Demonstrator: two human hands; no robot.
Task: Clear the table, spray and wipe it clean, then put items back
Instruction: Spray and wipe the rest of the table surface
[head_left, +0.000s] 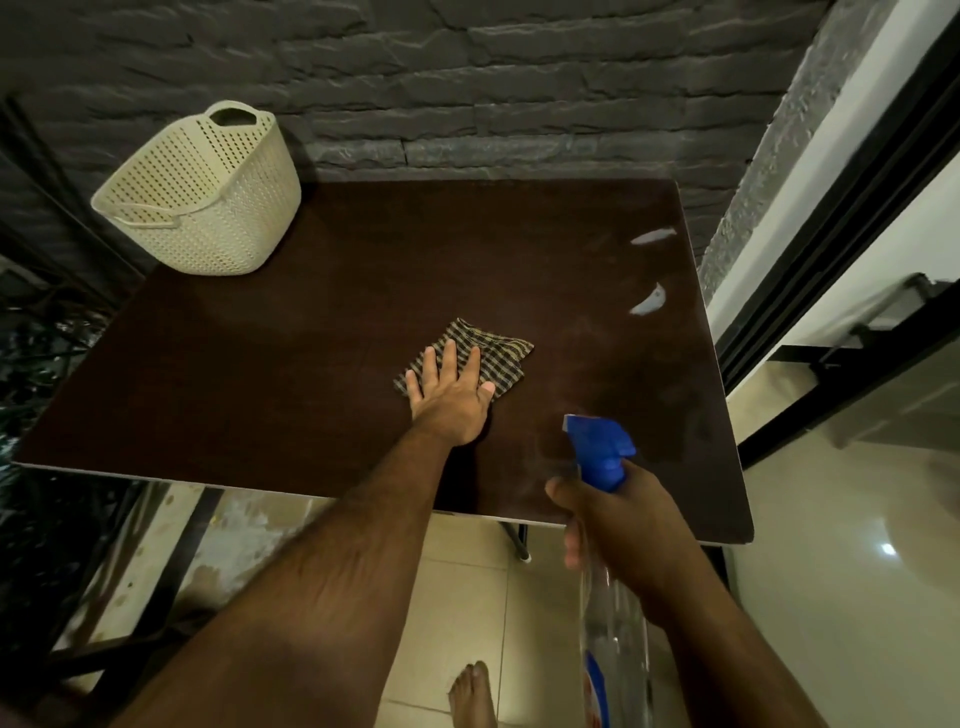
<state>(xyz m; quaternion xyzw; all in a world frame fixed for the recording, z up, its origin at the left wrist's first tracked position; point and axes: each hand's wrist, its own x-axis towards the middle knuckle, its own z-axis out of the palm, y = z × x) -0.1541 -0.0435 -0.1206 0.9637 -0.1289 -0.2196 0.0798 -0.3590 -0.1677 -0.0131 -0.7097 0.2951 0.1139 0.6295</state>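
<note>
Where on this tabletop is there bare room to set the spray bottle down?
The table is bare between the cream basket at the far left corner and the checked cloth under the left hand. The right side is also bare. The right hand grips the spray bottle at the near edge.

The left hand (451, 400) covers the near part of the checked cloth (493, 353). The spray bottle (615, 623) runs off the bottom edge, its label unreadable.
</note>
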